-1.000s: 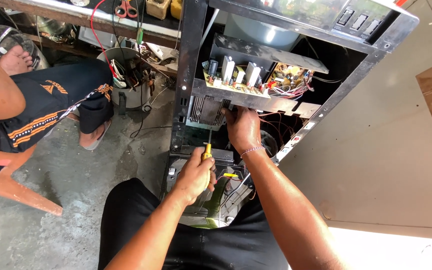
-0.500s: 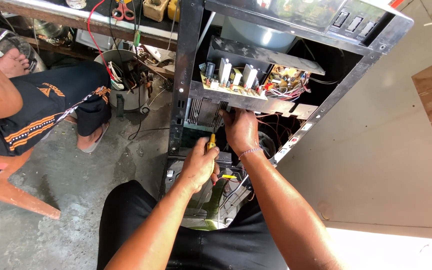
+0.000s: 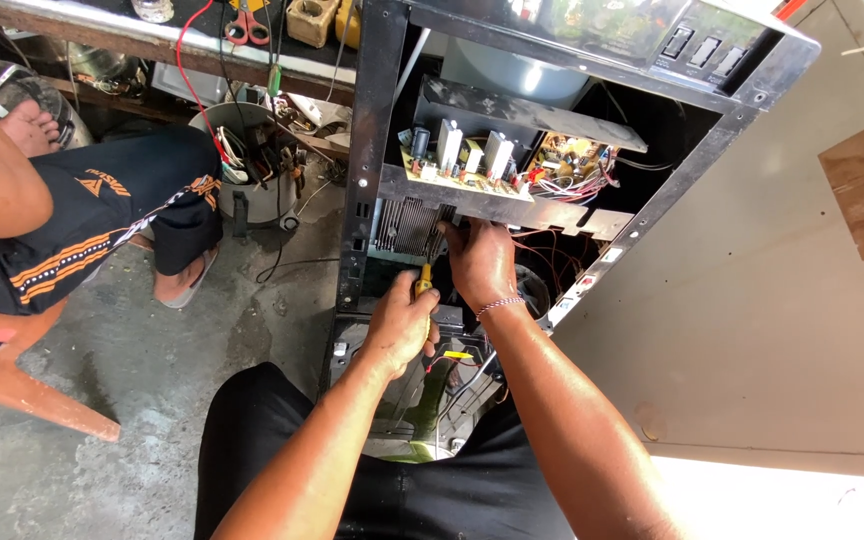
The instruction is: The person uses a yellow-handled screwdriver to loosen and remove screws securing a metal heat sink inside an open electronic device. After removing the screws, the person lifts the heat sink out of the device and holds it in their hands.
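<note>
While we look down into the opened black cabinet (image 3: 372,150), our left hand (image 3: 402,325) is clenched round a screwdriver w/ a yellow handle (image 3: 423,280), fingers wrapped tight, handle end poking up above the fist; the tip is hidden, so we can't tell what it meets. Our right hand (image 3: 480,262) sits just beside it, a bead bracelet at the wrist, fingers curled up against the underside of the black metal shelf (image 3: 492,205); whether they grip anything there we can't tell. On that shelf sits a circuit board (image 3: 472,170) w/ pale upright parts and a bundle of red and white wires (image 3: 567,180) to its right. A finned heat sink (image 3: 407,225) hangs just left of our right hand, under the shelf. The cabinet's grey side panel (image 3: 752,330) leans open at right. At far left another person sits on an orange stool (image 3: 22,385), black trousers w/ orange stripes (image 3: 102,225). A bucket of tools (image 3: 252,160) stands on the concrete floor near the cabinet's left edge.
</note>
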